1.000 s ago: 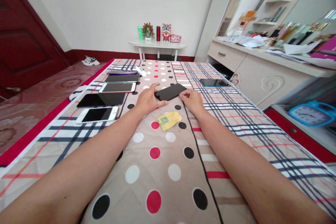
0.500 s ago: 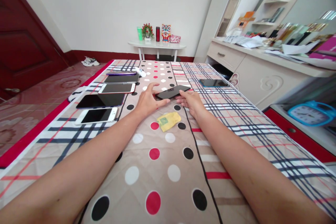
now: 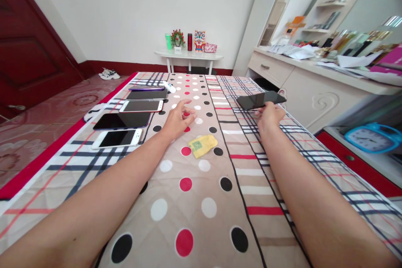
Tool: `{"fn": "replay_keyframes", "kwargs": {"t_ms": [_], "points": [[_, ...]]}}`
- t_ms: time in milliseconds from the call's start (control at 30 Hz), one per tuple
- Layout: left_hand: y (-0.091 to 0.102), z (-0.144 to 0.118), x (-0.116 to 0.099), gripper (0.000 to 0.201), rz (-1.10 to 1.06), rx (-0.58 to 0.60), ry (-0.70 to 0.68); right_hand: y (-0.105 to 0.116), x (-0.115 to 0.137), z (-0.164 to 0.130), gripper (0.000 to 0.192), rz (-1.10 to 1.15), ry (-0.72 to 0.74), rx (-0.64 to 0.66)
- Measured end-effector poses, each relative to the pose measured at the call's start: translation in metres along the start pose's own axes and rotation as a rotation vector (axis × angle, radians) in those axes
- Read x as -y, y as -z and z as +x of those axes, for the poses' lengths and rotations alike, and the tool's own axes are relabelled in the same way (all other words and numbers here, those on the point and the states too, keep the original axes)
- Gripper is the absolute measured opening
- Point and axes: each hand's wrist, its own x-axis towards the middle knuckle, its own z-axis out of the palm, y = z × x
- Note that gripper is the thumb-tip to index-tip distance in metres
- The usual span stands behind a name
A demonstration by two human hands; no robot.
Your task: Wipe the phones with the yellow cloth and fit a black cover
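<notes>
My right hand (image 3: pixel 270 116) grips a black smartphone (image 3: pixel 261 99) by its near edge, over the right side of the patterned cloth (image 3: pixel 201 226). The phone that lay there is hidden behind it. My left hand (image 3: pixel 179 122) rests near the middle of the cloth, fingers apart and curved, holding nothing. Closer to me lies a folded yellow cloth (image 3: pixel 202 145) with a green print. On the left several phones lie in a column: a white phone (image 3: pixel 117 138), a large dark phone (image 3: pixel 122 120), a white phone with red edge (image 3: pixel 142 106), and a dark phone (image 3: pixel 147 94).
A small white bottle (image 3: pixel 169 87) lies beyond the left hand. At the far wall stands a white table (image 3: pixel 188 54) with a plant and ornaments. A cluttered dresser (image 3: pixel 314 71) and a blue alarm clock (image 3: pixel 370 137) are on the right.
My right hand has carried the black smartphone from the middle to the right, over the phone lying there. The left hand no longer touches it and stays near the middle.
</notes>
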Motion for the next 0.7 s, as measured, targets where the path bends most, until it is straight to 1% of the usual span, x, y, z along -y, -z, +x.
{"fn": "replay_keyframes", "kwargs": {"t_ms": [33,100,167,300,400,500,633,700], "points": [[0.0,0.0,-0.001,0.058,0.004,0.006,0.001,0.007,0.002,0.009,0.012,-0.013,-0.006,-0.025],[0.0,0.0,-0.003,0.058,0.006,0.017,0.0,0.02,0.004,0.023,0.011,-0.027,-0.056,-0.125],[0.0,0.0,-0.002,0.058,-0.002,0.017,-0.005,0.027,0.003,0.032,0.013,-0.024,-0.088,-0.152],[-0.001,0.001,0.002,0.058,-0.017,0.008,-0.003,0.029,0.0,0.042,0.02,-0.025,-0.164,-0.118],[-0.001,0.001,0.002,0.057,-0.014,0.007,0.004,0.028,-0.002,0.043,0.016,-0.065,-0.197,-0.09],[0.0,0.001,0.001,0.059,-0.029,0.023,0.018,0.029,-0.007,0.043,0.018,-0.063,-0.177,-0.075],[0.0,0.001,0.0,0.061,-0.037,0.044,0.035,0.026,-0.015,0.044,0.03,-0.028,-0.119,-0.084],[0.0,0.001,0.0,0.061,-0.029,0.049,0.045,0.023,-0.017,0.044,0.032,-0.011,-0.106,-0.094]]}}
